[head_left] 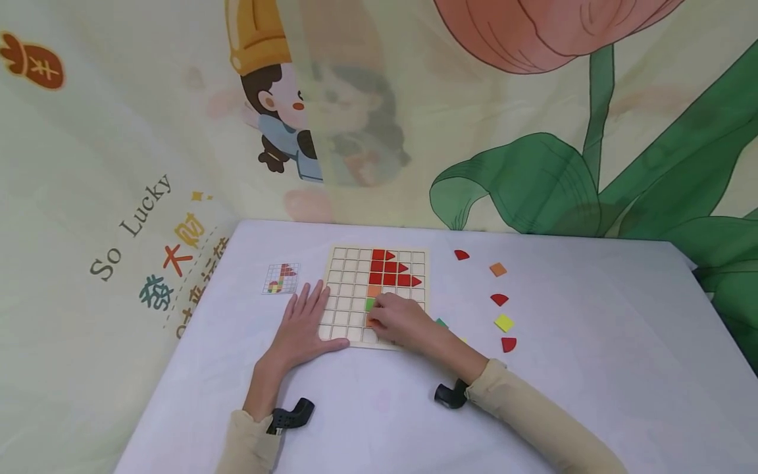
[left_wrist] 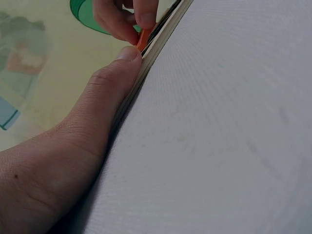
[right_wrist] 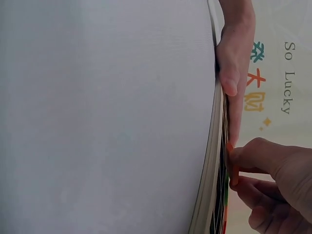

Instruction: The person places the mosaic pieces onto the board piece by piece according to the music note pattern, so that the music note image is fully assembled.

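A square wooden grid board (head_left: 341, 316) lies on the white table. Red squares and triangles (head_left: 391, 267) fill part of its upper rows, with an orange square (head_left: 374, 290) and a green square (head_left: 370, 305) below them. My right hand (head_left: 408, 321) pinches a thin orange tile (right_wrist: 235, 174) between thumb and fingers, at the board's surface just under the green square. With fingers spread straight, my left hand (head_left: 302, 326) rests on the board's left side, its thumb along the near edge. The right hand hides several grid cells.
A small pattern card (head_left: 281, 279) lies left of the board. To the right are red quarter-circles (head_left: 499, 299), an orange square (head_left: 498, 269) and a yellow square (head_left: 504, 322). A green piece (head_left: 441, 323) shows partly beside the right forearm. A printed curtain (head_left: 367, 197) hangs behind the table.
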Tool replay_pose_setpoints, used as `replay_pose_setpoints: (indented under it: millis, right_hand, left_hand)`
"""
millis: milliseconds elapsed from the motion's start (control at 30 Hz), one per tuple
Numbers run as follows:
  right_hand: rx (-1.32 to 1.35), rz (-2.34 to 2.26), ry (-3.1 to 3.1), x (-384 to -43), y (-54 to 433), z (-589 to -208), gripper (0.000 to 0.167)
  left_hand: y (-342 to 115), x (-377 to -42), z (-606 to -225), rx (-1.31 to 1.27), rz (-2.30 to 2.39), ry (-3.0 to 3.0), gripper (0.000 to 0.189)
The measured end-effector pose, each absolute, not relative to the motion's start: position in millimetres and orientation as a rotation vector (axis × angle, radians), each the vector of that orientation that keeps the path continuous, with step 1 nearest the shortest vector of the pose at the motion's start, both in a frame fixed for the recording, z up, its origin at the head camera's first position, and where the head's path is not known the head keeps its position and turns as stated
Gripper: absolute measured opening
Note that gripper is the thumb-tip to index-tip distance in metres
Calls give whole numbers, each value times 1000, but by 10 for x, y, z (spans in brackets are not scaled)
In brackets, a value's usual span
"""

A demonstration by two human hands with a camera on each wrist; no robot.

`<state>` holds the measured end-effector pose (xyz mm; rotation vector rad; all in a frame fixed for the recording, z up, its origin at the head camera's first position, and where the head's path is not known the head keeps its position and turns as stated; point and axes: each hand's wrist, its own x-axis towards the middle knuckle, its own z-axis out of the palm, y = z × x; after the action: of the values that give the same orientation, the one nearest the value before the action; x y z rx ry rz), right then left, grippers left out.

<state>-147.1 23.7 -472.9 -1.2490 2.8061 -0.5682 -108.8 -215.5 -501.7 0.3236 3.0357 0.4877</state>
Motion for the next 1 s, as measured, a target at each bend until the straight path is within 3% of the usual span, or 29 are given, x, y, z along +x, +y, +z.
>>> replay_pose_setpoints:
  millis: [433,567,733,1000]
  right_hand:
    - [-1215,-452,2736,-1472,168,-4656,10]
    - [-1136,-453,2705,-1468,267,-4622,20]
    - [-984,-522,2686,-1451,605,-4592,32]
    - [-605,-830,2892,-1658,1528,-4369,38]
  left_hand:
    - [-2162,-1094,-5023,307,483,3009,113]
    - [-2155,-1100,-5022,313,475,3025,113]
    - [-2155,-1096,-5024,310,502,3035,113]
    - [-2164,-1108,-5068,322,489,3035,113]
